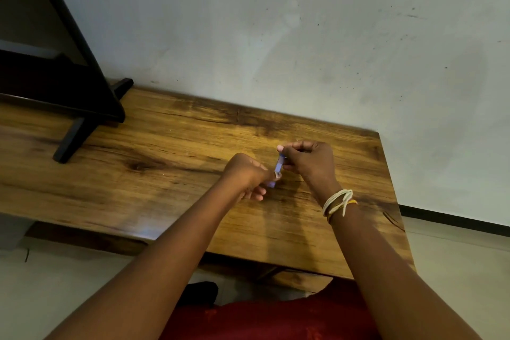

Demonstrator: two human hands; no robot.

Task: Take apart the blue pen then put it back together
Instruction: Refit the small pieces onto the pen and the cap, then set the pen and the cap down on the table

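Above a wooden worktop, both hands grip a blue pen: the left hand closed around its lower end, the right hand pinching its upper end.

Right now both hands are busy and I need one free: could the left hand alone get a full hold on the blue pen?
Probably yes: the left hand already grips the blue pen's lower end, nothing between them.

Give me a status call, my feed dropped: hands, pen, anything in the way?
Left hand and right hand both gripping the blue pen, held above the wooden table. Pen state unclear, blurred. Nothing in the way.
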